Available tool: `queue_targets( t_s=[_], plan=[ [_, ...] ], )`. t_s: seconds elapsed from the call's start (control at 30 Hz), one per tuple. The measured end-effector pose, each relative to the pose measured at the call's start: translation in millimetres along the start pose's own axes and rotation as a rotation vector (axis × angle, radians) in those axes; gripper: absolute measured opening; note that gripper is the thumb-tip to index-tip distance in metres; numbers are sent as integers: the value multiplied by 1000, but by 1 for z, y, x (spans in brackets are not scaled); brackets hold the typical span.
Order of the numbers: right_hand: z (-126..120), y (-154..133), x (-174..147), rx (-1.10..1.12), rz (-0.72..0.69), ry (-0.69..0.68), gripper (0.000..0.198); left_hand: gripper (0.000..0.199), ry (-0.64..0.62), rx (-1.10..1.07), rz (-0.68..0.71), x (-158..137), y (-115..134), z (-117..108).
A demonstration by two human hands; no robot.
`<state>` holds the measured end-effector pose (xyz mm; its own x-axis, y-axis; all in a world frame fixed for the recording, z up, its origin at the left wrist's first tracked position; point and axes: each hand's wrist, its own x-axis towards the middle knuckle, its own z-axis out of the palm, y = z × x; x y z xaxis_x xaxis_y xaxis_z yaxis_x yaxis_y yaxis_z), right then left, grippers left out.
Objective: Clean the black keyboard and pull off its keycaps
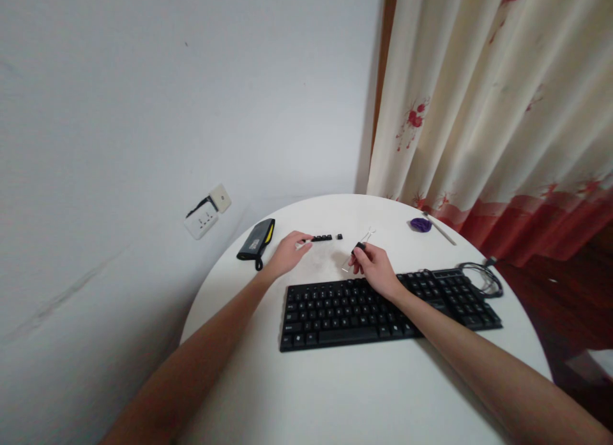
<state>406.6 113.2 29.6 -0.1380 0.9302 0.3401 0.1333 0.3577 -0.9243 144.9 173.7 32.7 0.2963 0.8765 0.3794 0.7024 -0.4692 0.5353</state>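
My left hand [290, 251] rests at the left end of a short row of black keycaps [323, 237], its thumb and forefinger pinched about a keycap there that they partly hide. A single keycap [340, 236] lies a little apart, to the right of the row. My right hand [372, 264] is closed around a keycap puller [357, 247] with a black middle and thin wire loops at both ends. Below that hand lies a black keyboard [345, 314], partly covered by my right forearm; its top row is partly hidden.
On the round white table [297, 394], a grey and yellow pouch [257, 239] lies at the left. A purple cloth-like bundle [421, 225] and a brush-like stick [441, 230] are at the far right. The coiled cable [486, 279] sits beside the keyboard. A wall and curtain [431, 113] border the back.
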Motion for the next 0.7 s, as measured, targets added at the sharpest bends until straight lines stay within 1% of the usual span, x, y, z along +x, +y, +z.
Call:
queue_targets(
  t_s=[0.07, 0.13, 0.2, 0.23, 0.3, 0.33, 0.37, 0.4, 0.47, 0.5, 0.53, 0.6, 0.7],
  plan=[
    [0, 0, 0, 8, 6, -12, 38, 26, -168, -60, 33, -11, 33, 4],
    [0, -1, 0, 9, 18, -17, 38, 26, -275, -84, 45, -23, 64, 11],
    [-2, -3, 0, 6, 24, -11, 38, 26, -320, -84, 24, -36, 88, 20],
    [-4, -5, 1, 2, 22, -4, 38, 26, -324, -69, 4, -42, 98, 25],
    [-8, -9, 3, -5, 13, 17, 39, 30, -301, -8, 19, -53, 113, 31],
    [-11, -12, 5, -10, 9, 31, 39, 34, -298, 23, 30, -58, 118, 32],
    [-14, -14, 6, -12, 4, 47, 39, 42, -319, 49, 44, -62, 122, 32],
    [-17, -16, 8, -10, 2, 65, 39, 57, -364, 70, 55, -65, 126, 32],
    [-23, -18, 11, -4, -1, 93, 39, 92, -472, 92, 78, -71, 129, 30],
    [-25, -18, 13, -2, -1, 103, 38, 107, -515, 97, 87, -73, 130, 29],
    [-27, -18, 13, -2, 0, 107, 38, 116, -543, 101, 97, -75, 130, 28],
    [-28, -16, 14, 0, 5, 105, 38, 122, -562, 113, 107, -77, 128, 27],
    [-24, -15, 11, 4, 12, 73, 38, 123, -580, 138, 115, -77, 124, 25]
  ],
)
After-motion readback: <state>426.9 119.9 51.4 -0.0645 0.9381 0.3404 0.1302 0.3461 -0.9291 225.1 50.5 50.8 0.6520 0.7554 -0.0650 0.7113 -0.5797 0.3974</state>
